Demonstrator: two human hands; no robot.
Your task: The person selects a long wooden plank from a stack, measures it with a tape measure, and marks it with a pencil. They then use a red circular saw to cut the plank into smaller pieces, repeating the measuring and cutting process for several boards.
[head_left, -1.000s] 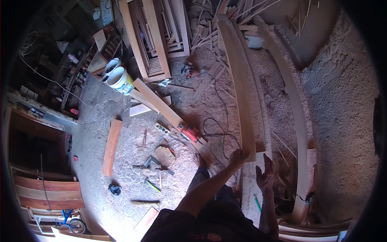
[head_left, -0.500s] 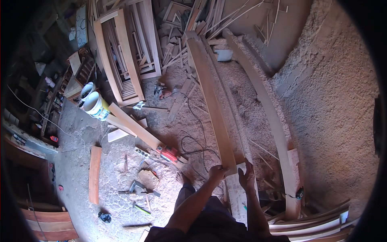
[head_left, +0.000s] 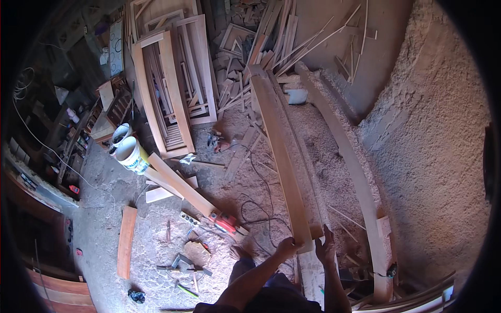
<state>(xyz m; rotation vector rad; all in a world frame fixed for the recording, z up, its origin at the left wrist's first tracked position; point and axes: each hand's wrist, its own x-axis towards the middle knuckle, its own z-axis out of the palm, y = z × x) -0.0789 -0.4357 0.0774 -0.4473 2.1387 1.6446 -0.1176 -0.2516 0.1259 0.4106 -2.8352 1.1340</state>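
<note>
A long pale wooden board (head_left: 279, 167) runs away from me along a dusty narrow wooden bench (head_left: 313, 284). My left hand (head_left: 287, 247) is closed on the board's near end, at its left edge. My right hand (head_left: 325, 247) is raised beside the same end on the right, thumb and fingers apart; whether it touches the wood I cannot tell. A small wood piece at the board's end is partly hidden between the hands.
A red power planer (head_left: 224, 223) lies on planks at left, near cords, hand tools (head_left: 180, 263) and buckets (head_left: 130, 154). Wooden frames (head_left: 164, 94) and offcuts stand at the back. A long beam (head_left: 355, 169) and a rough wall (head_left: 428, 156) are on my right.
The view has tilted and shifted, so the room appears lower in the picture. My left hand stays closed on the board's end; my right hand stays beside it with fingers apart.
</note>
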